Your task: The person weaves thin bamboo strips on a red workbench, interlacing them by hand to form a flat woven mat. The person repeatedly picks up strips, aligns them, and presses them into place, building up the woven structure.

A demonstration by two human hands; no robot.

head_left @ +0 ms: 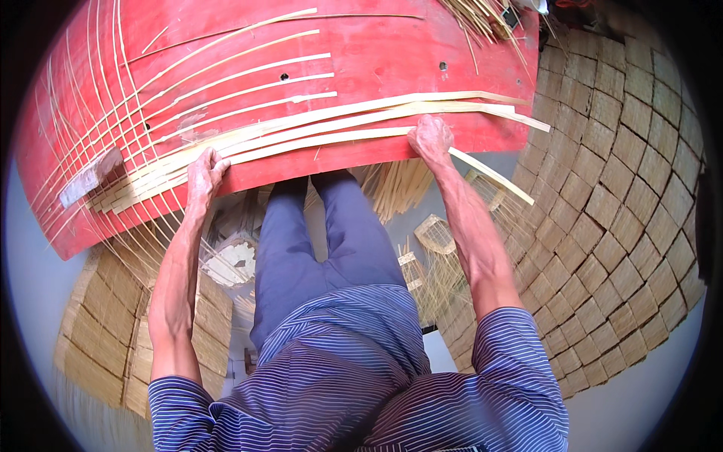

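Note:
A red board (361,68) lies before me with a half-woven lattice of thin bamboo strips (98,124) on its left part. Several wider pale bamboo strips (324,120) run left to right along the near side and pass through the lattice at the left. My left hand (205,175) is closed on the nearest wide strip, just right of the woven part. Farther right, my right hand (431,138) makes a fist around the same strip, whose free end slants beyond it past the board's edge. A whitish block (90,178) rests on the weave, left of my left hand.
At the board's far right lies a bundle of loose bamboo strips (486,19). Stacked woven bamboo pieces (610,203) fill the right side; more bundles (105,324) stand at the lower left. Below the board are further strips (399,184) and a pale broken piece (232,262).

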